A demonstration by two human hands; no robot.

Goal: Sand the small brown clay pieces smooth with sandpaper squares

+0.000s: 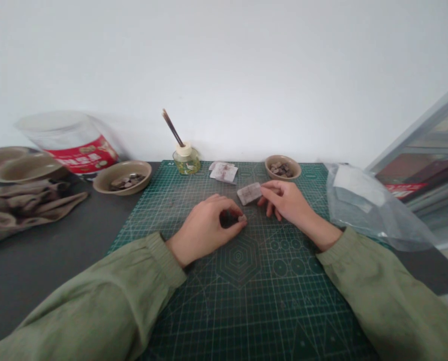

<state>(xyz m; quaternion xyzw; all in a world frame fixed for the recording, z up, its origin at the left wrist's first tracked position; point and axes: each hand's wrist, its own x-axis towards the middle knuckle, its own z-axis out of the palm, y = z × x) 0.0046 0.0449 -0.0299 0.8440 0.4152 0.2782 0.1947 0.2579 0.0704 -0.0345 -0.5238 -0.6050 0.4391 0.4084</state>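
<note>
One pale packet (248,193) juts leftward from the right grip (288,201)

A2 on your green mat (261,316)

You can read "A2" at the mat's far left corner. The big tub (56,131) has white writing on its red label (84,154), but it is too blurry for you to read.

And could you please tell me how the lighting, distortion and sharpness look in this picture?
Head view: soft, fairly even light on the white wall; head view, left: the red-labelled jar looks stretched, probably by the wide lens; head view, right: pale sheen on the clear plastic bag; head view, centre: the small piece in the left hand is too blurred to identify.
</note>
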